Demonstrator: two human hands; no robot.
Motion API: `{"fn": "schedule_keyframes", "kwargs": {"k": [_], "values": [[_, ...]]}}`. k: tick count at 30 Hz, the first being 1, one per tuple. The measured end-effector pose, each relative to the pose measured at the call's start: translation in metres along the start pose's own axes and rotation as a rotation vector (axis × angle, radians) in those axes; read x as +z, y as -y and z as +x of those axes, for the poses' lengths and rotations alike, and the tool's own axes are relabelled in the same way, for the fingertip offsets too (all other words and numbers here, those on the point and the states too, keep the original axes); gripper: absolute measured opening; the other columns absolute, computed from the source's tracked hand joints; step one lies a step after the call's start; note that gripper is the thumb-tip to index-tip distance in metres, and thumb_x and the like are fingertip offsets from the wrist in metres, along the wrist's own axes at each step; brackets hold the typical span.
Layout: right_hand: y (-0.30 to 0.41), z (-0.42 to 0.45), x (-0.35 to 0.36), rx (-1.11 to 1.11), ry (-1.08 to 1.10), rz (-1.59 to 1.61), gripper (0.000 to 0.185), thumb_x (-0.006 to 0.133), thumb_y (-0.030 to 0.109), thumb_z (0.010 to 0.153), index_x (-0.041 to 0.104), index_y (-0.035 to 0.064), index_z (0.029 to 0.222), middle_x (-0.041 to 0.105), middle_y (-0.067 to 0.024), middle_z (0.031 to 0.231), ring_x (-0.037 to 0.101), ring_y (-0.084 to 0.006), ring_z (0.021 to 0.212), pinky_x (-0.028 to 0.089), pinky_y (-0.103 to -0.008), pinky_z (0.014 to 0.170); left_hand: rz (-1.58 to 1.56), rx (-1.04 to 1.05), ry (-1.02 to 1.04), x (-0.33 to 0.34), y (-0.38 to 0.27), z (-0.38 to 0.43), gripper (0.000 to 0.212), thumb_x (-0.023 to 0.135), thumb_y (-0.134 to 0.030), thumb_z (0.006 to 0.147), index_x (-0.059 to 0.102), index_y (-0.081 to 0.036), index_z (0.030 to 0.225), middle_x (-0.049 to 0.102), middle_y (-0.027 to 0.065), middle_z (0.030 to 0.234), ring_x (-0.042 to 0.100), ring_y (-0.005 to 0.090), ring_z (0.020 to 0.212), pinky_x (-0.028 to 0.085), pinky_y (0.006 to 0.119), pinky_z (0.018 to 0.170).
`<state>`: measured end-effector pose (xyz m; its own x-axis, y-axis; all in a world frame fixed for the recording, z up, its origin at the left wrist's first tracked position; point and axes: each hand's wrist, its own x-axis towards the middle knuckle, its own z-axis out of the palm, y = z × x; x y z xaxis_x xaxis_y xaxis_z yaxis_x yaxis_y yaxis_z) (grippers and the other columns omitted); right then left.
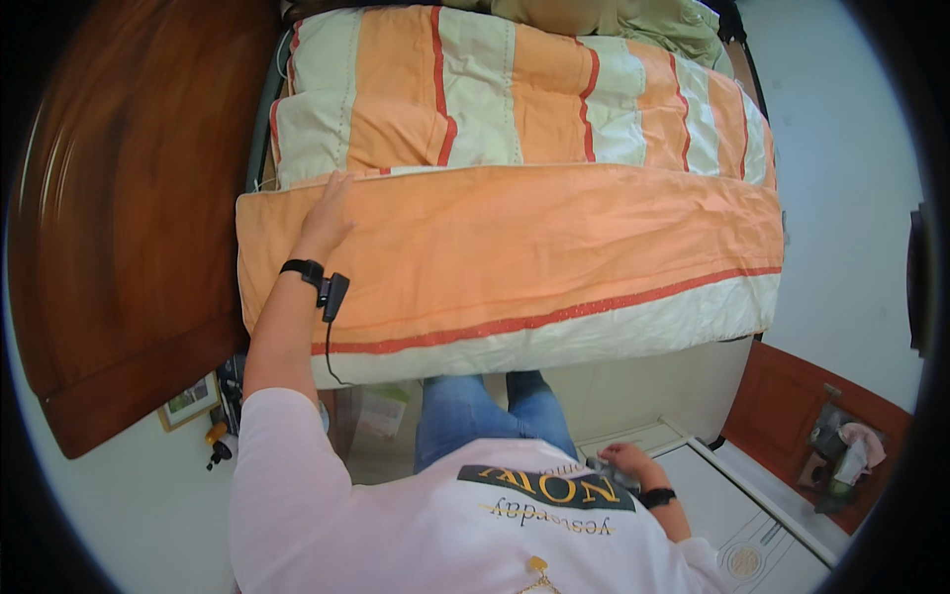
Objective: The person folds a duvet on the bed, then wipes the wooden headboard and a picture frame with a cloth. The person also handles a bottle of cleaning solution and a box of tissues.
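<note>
A striped quilt [545,104] in orange, cream and red lies over the bed. Its near end is a broad orange section [519,237] with a red band and cream border, spanning the bed's width. My left hand [328,215] reaches out flat onto the left part of this section, fingertips at its far piped edge; I see no cloth gripped. A black wrist strap with a small corded device [334,297] is on that arm. My right hand [631,459] is low beside my waist, away from the quilt, near a dark object partly hidden by my shirt; its grip is unclear.
A glossy dark wooden panel [148,208] stands along the bed's left side. Olive-green fabric [631,15] lies at the far end. A white wall [831,148] is on the right. Below right are a white panelled door [742,512] and a reddish wooden panel [779,401] with hanging items.
</note>
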<state>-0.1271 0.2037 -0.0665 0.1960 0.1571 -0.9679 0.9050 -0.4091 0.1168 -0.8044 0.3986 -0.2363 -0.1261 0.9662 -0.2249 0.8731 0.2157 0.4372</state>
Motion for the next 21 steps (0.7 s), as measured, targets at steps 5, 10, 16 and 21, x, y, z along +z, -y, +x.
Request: {"fn": "schedule_keyframes", "kwargs": {"k": [5, 10, 16, 21], "values": [[0.01, -0.022, 0.012, 0.142, 0.046, 0.088, 0.049, 0.064, 0.047, 0.085, 0.069, 0.0017, 0.103, 0.07, -0.0154, 0.099, 0.064, -0.0276, 0.093, 0.048, -0.0372, 0.084, 0.125, -0.156, 0.087, 0.036, 0.006, 0.051, 0.047, 0.064, -0.009, 0.078, 0.052, -0.009, 0.124, 0.046, 0.0195, 0.137, 0.06, 0.0365, 0.103, 0.052, 0.044, 0.08], [0.032, -0.03, 0.015, 0.21, 0.075, 0.185, 0.049, 0.064, 0.045, 0.085, 0.068, 0.0022, 0.107, 0.07, -0.0129, 0.1, 0.063, -0.0253, 0.094, 0.048, -0.036, 0.086, -0.099, -0.034, 0.211, 0.018, 0.02, 0.12, 0.019, 0.06, -0.017, 0.084, 0.064, -0.002, 0.094, 0.062, 0.0186, 0.1, 0.061, 0.0365, 0.096, 0.05, 0.043, 0.08], [0.062, -0.027, 0.004, 0.233, 0.094, 0.237, 0.047, 0.063, 0.044, 0.087, 0.068, 0.0023, 0.109, 0.069, -0.0122, 0.103, 0.062, -0.0233, 0.095, 0.047, -0.0349, 0.085, -0.018, -0.198, -0.604, -0.053, 0.137, 0.192, 0.042, 0.05, -0.038, 0.092, 0.064, -0.003, 0.111, 0.063, 0.0178, 0.112, 0.057, 0.0346, 0.108, 0.043, 0.036, 0.094], [0.086, -0.036, -0.01, 0.325, 0.108, 0.503, 0.042, 0.06, 0.04, 0.09, 0.069, 0.0033, 0.107, 0.069, -0.0082, 0.099, 0.062, -0.0196, 0.09, 0.048, -0.0316, 0.082, -0.671, -0.445, -0.546, -0.054, 0.201, 0.234, 0.051, 0.048, -0.039, 0.097, 0.056, 0.001, 0.127, 0.061, 0.0137, 0.123, 0.056, 0.0229, 0.114, 0.041, 0.031, 0.095]]}}
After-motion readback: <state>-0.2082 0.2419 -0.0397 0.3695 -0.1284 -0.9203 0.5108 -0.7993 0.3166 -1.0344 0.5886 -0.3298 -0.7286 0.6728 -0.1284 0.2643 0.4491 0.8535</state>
